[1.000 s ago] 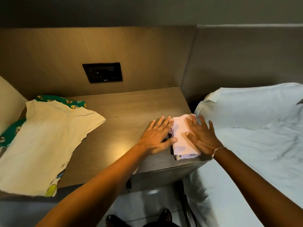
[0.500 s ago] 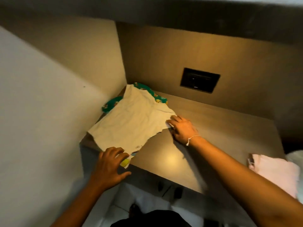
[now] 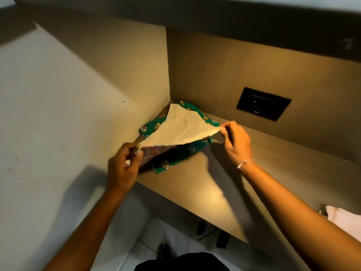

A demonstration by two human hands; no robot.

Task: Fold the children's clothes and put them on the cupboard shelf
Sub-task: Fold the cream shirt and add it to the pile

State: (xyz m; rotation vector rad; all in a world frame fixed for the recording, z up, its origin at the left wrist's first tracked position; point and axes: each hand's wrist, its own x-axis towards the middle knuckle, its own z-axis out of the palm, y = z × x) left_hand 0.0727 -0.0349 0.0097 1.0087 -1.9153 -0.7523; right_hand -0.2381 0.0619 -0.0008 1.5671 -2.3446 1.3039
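Starting at the far left, a plain wall closes in that side, so I have no room to swing anything out that way. My left hand is closed in a pinch on the near-left corner of the cream shirt, where a printed underside shows just at my fingers. The shirt is lifted off the shelf along its near edge and sags between my two grips; I judge it light, thin and limp, so it will fold wherever I let it go slack, and the corners and hem are the sensible places to hold. Its far end lies on the green printed garment, which rests in the far-left corner of the shelf and may drag along if I pull too quickly. My right hand is also closed, pinching the shirt's right corner. To the right the wooden surface is bare and open, good room for laying the shirt flat, with the shelf's near edge dropping to the floor. A dark wall socket sits on the back panel, and a folded pale garment lies at the near right.
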